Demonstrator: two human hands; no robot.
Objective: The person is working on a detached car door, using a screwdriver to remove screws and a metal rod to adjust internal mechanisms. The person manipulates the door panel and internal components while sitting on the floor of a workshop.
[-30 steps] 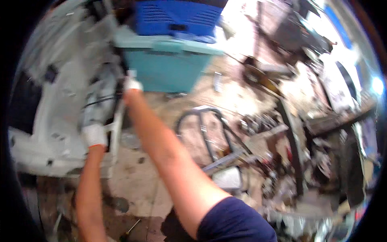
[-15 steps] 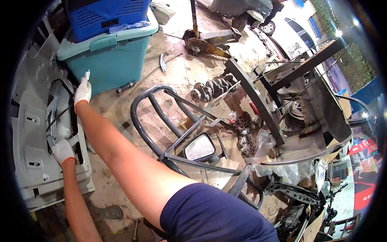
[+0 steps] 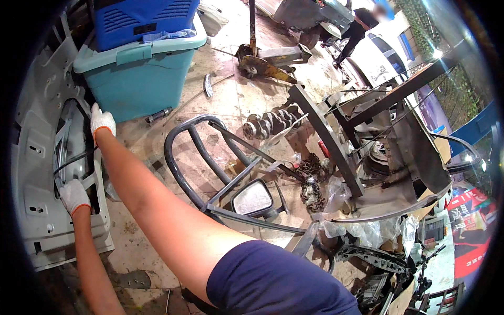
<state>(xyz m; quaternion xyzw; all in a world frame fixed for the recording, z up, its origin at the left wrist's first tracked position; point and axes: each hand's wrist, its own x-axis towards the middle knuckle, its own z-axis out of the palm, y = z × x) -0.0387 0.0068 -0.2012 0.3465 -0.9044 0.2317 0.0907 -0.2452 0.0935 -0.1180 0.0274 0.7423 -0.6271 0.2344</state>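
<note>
A grey vehicle door panel [image 3: 44, 197] stands along the left side, with a long opening that shows a metal rail [image 3: 65, 142] and a black cable [image 3: 76, 160]. My left hand [image 3: 75, 197], in a white knit glove with an orange cuff, is at the lower part of this opening, its fingers closed by the rail. What they grip is hidden. Higher up, my right hand [image 3: 103, 122], gloved alike, is closed at the panel's edge, close to the teal bin [image 3: 139, 86]. I cannot make out anything in it.
A blue crate [image 3: 142, 23] sits on the teal bin. On the floor are a bent tube frame [image 3: 173, 149], a side mirror [image 3: 252, 198], a crankshaft [image 3: 270, 122] and a chain [image 3: 312, 181]. A metal frame [image 3: 328, 142] stands right; a person [image 3: 357, 34] is far back.
My right hand has shifted slightly left and down; the slim white thing that stuck up from its fingers no longer shows. My left hand is a little further up-left. The person has come into view.
</note>
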